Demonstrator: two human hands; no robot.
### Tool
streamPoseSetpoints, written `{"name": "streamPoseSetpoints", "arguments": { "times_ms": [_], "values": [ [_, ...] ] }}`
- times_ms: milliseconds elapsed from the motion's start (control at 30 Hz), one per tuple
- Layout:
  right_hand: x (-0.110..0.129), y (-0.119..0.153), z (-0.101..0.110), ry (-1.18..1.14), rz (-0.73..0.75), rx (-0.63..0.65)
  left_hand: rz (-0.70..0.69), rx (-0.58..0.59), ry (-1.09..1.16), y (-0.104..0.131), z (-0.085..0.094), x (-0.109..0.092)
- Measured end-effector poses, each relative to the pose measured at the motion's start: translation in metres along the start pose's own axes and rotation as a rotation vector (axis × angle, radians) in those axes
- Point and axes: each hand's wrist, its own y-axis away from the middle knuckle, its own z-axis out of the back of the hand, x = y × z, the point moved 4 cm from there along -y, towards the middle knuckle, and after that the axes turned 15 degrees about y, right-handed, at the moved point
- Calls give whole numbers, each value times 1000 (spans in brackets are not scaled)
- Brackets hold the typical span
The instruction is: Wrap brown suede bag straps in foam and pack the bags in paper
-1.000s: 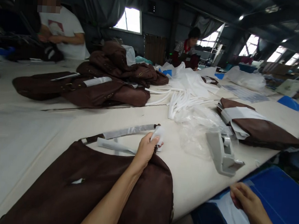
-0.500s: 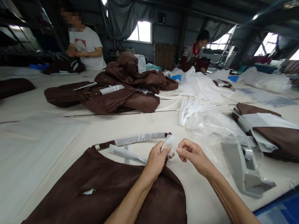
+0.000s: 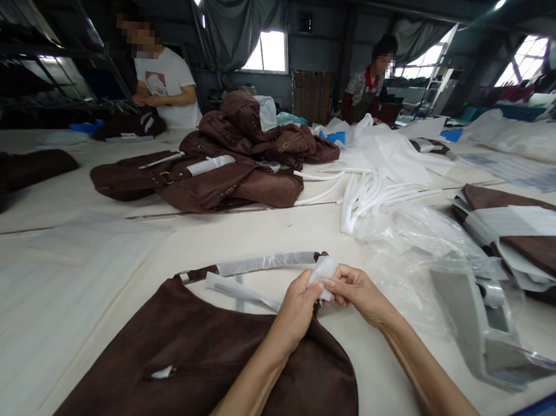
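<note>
Brown bag (image 3: 212, 354) lies at the bottom centre of the frame, below and left of the fingers (image 3: 341, 290); its wrapped strap (image 3: 268, 262) stretches lengthwise rightward to them; left hand (image 3: 298, 306), nearer the bag, pinches a white wrap (image 3: 324, 270) by the strap's right end; right hand (image 3: 360, 294), fingers curled, meets the wrap's edge, its hold unclear.

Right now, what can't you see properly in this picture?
In the head view:
Brown bag: its bottom is cut off by the picture's lower edge.
White wrap: partly hidden by the left hand.
Right hand: its curled fingers hide what, if anything, it pinches.
Blue thing: mostly cut off by the lower right corner.
</note>
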Motion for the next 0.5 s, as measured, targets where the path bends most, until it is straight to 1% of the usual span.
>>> {"name": "streamPoseSetpoints", "arguments": {
  "times_ms": [133, 267, 367, 500],
  "values": [
    [-3, -2, 1, -31, -2, 16, 15, 42, 38, 2, -4, -5],
    [-7, -3, 2, -31, 2, 10, -9, 47, -13, 2, -5, -5],
    [-9, -2, 3, -48, 8, 10, -11, 20, -45, 1, -1, 2],
    [-14, 3, 5, -126, -12, 90, -17, -51, 6, 1, 1, 4]
  ]
}}
